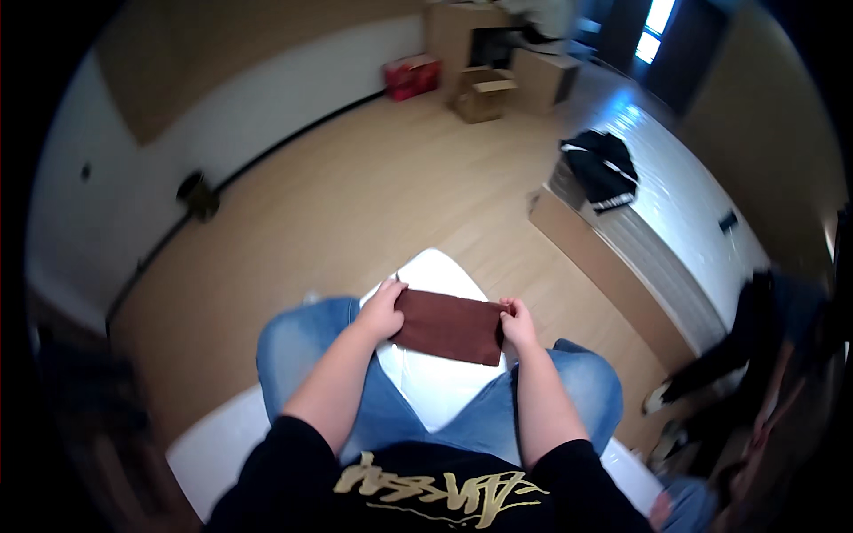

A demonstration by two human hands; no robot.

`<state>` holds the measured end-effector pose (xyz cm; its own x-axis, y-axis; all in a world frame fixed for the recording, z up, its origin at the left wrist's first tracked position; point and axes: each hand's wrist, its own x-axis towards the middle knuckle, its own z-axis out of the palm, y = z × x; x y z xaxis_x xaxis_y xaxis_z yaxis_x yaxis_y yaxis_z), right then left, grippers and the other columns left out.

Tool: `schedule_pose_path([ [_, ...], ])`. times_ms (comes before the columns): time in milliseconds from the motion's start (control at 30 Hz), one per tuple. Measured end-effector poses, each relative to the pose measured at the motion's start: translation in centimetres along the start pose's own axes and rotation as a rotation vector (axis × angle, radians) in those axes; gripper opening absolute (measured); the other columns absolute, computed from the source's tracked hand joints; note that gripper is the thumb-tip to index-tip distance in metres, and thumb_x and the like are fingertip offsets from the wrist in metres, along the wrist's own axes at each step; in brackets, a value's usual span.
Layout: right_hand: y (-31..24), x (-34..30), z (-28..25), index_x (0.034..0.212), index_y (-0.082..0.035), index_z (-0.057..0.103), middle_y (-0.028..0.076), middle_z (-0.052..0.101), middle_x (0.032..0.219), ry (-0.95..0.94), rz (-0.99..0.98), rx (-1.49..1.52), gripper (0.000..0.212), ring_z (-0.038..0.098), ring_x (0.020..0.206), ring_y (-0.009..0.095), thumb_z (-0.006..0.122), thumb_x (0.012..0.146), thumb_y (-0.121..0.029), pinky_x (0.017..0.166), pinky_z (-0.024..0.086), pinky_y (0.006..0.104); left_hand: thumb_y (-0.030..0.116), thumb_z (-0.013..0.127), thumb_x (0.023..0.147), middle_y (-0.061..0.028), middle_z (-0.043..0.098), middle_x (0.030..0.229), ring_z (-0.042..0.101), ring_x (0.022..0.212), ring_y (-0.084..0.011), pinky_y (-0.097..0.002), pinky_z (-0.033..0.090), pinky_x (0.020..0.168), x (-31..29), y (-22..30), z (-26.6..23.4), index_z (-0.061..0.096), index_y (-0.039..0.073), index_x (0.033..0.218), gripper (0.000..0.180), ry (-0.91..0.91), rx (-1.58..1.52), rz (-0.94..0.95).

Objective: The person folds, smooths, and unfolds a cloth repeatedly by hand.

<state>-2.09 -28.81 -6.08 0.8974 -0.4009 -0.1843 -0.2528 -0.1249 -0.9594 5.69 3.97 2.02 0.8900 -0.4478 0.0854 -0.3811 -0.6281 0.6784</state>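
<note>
Between my two hands a flat, dark brown rectangular piece of cloth (449,329) is stretched out, wider than it is tall. My left hand (382,309) is closed on its left end, near the upper corner. The upper right corner is pinched in my right hand (518,323). Beneath the cloth, between my knees, is a white smooth surface (431,266), partly covered by the cloth. Whether the cloth touches that surface, I cannot tell. It looks plain, and whether it is folded or a pouch does not show.
To the right stands a bed with a plastic-wrapped mattress (671,204), a black garment (601,169) on it. Another person's dark-trousered legs (724,351) are at right. Far off are an open cardboard box (482,94) and a red box (412,77). A dark bin (197,196) stands by the left wall.
</note>
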Motion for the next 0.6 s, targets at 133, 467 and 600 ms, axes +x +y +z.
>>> schedule_pose_path([
  [133, -3.1, -1.1, -0.3, 0.109, -0.002, 0.070, 0.014, 0.073, 0.099, 0.002, 0.175, -0.118, 0.023, 0.069, 0.094, 0.024, 0.058, 0.089, -0.005, 0.083, 0.054, 0.0359, -0.007, 0.056, 0.076, -0.0229, 0.054, 0.135, 0.053, 0.127, -0.0418, -0.0452, 0.042, 0.111, 1.6, -2.5, 0.1, 0.065, 0.003, 0.123, 0.049, 0.284, 0.155, 0.094],
  [467, -1.3, -0.1, -1.0, 0.084, 0.000, 0.069, 0.016, 0.069, 0.076, 0.042, 0.261, -0.030, 0.017, 0.068, 0.073, 0.025, 0.059, 0.086, -0.013, 0.062, 0.052, 0.0414, 0.009, 0.071, 0.077, -0.0183, 0.063, 0.116, 0.057, 0.112, -0.0383, -0.0474, 0.047, 0.100, -3.7, 11.2, 8.0, 0.066, 0.002, 0.114, 0.037, -0.109, 0.138, 0.537],
  [600, -2.6, -0.7, 0.0, 0.087, -0.003, 0.061, 0.011, 0.064, 0.077, 0.039, 0.300, 0.200, 0.005, 0.064, 0.069, 0.021, 0.061, 0.083, -0.001, 0.055, 0.050, 0.0383, 0.014, 0.070, 0.074, -0.0144, 0.063, 0.110, 0.058, 0.105, -0.0348, -0.0465, 0.050, 0.092, -5.7, 10.7, 11.2, 0.065, 0.002, 0.110, 0.038, 0.003, 0.299, 0.556],
])
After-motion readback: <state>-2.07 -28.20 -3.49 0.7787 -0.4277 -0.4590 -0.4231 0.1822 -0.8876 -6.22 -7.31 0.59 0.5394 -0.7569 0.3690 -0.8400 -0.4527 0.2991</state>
